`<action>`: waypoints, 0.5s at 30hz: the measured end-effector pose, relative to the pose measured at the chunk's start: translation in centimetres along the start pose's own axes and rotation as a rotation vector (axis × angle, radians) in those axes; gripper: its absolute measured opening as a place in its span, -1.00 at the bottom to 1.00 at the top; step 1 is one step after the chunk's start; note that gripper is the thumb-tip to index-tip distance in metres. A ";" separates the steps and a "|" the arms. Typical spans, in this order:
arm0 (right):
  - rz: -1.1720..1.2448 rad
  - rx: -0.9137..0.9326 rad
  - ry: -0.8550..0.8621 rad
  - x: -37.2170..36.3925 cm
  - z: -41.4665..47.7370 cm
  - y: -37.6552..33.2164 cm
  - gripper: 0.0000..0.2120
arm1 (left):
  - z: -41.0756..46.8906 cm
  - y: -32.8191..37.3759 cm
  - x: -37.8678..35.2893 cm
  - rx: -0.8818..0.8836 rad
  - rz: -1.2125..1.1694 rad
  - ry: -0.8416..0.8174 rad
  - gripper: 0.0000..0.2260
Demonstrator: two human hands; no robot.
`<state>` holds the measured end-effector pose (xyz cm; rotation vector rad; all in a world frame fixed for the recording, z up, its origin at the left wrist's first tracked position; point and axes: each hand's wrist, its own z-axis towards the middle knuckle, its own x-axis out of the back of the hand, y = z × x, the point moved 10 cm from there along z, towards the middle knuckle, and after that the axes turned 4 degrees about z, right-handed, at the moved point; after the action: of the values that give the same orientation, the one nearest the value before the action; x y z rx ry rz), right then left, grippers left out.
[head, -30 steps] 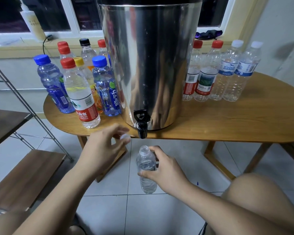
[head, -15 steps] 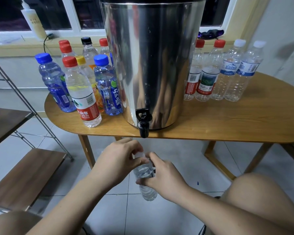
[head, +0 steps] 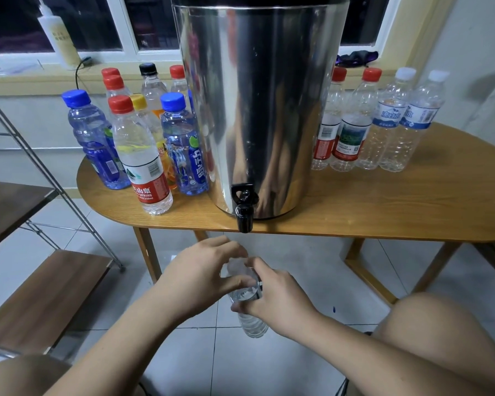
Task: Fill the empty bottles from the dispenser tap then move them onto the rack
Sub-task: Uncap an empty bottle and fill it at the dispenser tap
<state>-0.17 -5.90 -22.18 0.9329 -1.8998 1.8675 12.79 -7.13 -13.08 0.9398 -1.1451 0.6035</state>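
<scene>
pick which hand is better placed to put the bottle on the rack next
Probably left. The rack stands on that side, and the left hand has its fingers on top of the bottle. The right hand grips the body but would have to reach across.

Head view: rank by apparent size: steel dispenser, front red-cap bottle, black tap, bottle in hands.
1. steel dispenser
2. front red-cap bottle
3. held bottle, partly covered by the left hand and right hand and nearer the camera, so its rank against the red-cap bottle is unsure
4. black tap
</scene>
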 end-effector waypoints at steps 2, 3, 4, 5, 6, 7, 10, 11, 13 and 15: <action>0.001 0.003 -0.002 0.0 0.1 -0.1 -0.32 | 0.0 -0.3 0.5 0.033 0.097 0.052 -0.50; 0.000 0.003 -0.001 0.0 0.1 -0.1 -0.33 | 0.1 -0.4 0.7 0.049 0.121 0.061 -0.50; -0.001 0.001 0.001 0.0 0.1 -0.1 -0.33 | 0.1 -0.4 0.8 0.060 0.125 0.062 -0.52; 0.001 0.001 0.004 0.1 0.0 -0.1 -0.33 | 0.3 -0.4 0.6 0.060 0.124 0.051 -0.57; 0.002 0.001 0.007 0.2 0.0 -0.1 -0.33 | 0.4 -0.3 0.4 0.050 0.112 0.034 -0.64; 0.000 0.002 0.008 0.2 0.0 0.0 -0.32 | 0.5 -0.2 0.2 0.033 0.102 0.018 -0.72; -0.021 -0.006 0.012 0.4 0.0 0.2 -0.32 | 0.6 0.3 -0.5 -0.018 0.051 -0.049 -0.79; -0.022 -0.009 0.013 0.5 0.0 0.2 -0.33 | 0.6 0.3 -0.7 -0.031 0.043 -0.073 -0.75; -0.025 -0.010 0.006 0.4 -0.1 0.3 -0.34 | 0.6 0.4 -0.6 -0.047 0.034 -0.088 -0.73; -0.035 -0.006 -0.003 0.3 -0.2 0.2 -0.33 | 0.5 0.1 -0.1 -0.033 0.024 -0.059 -0.76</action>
<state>-0.54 -5.81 -22.12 0.9609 -1.8774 1.8407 12.41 -7.46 -13.09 0.9220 -1.2171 0.5785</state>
